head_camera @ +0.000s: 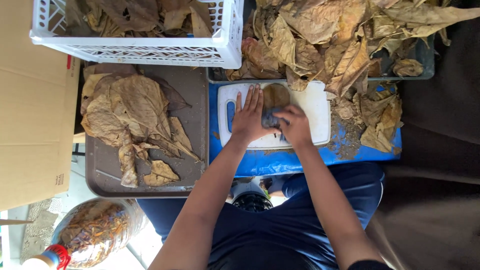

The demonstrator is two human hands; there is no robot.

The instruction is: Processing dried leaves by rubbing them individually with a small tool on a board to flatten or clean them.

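A dry brown leaf [276, 95] lay flat on the white board [315, 107], pinned at its near edge by both hands. The left hand [248, 117] was open, fingers straight and spread, palm pressing down beside the leaf. The right hand [294, 124] was closed around a small bluish pad or cloth [270, 119], held against the leaf's lower part. The leaf looked very light, thin and brittle, likely to crack or crumble if pinched or bent hard; it seemed best held flat under an open palm or lifted by its stem end or thicker midrib, not by the papery margins. The board sat on a blue surface [280, 162] dusted with brown crumbs to the right. A heap of leaves [330, 40] filled a dark tray beyond the board and spilled down the right side. To the left, a brown tray [192, 107] carried more flattened leaves [132, 112], with a white crate [150, 50] of leaves above it, cardboard [35, 110] at the far left, and a jar [95, 232] of dried bits lower down.
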